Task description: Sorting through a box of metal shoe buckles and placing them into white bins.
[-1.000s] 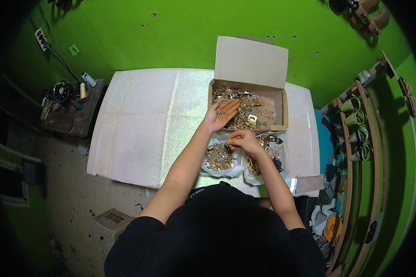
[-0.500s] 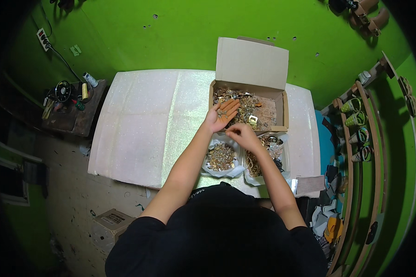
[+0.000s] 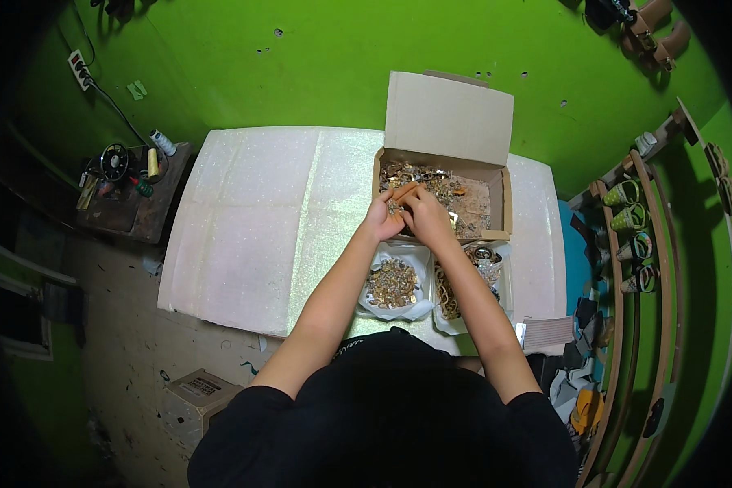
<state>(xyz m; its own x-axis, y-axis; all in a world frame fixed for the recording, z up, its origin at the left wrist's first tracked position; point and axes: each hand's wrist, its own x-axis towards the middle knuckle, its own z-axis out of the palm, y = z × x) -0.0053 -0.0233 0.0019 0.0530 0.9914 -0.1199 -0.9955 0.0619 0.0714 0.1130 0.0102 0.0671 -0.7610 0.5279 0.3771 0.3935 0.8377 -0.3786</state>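
Note:
Palm up, my left hand [image 3: 385,215] is cupped over the near left part of an open cardboard box [image 3: 507,213] and holds small metal pieces [image 3: 395,207]. My right hand [image 3: 424,213] reaches into that palm with fingers closed together; what they pinch, if anything, is hidden. Inside the box lies a heap of small gold and silver metal fittings [image 3: 455,185]. In front of it, a white bag-lined container [image 3: 419,311] holds many small shiny pieces [image 3: 392,283]. Beside this, under my right forearm, another lined container [image 3: 451,326] holds chains and rings [image 3: 483,254].
The table [image 3: 236,220] has a pale glittery cover. A striped grey piece [image 3: 549,332] lies at its right front corner. To the left stands a small dark table with a sewing machine [image 3: 112,163] and thread spools [image 3: 163,142]. A wooden rack with green shoes [image 3: 626,218] lines the right wall.
My right hand has moved up from below the left palm, and its fingers now reach into it. The left hand's fingers have curled in. The whole view has shifted slightly.

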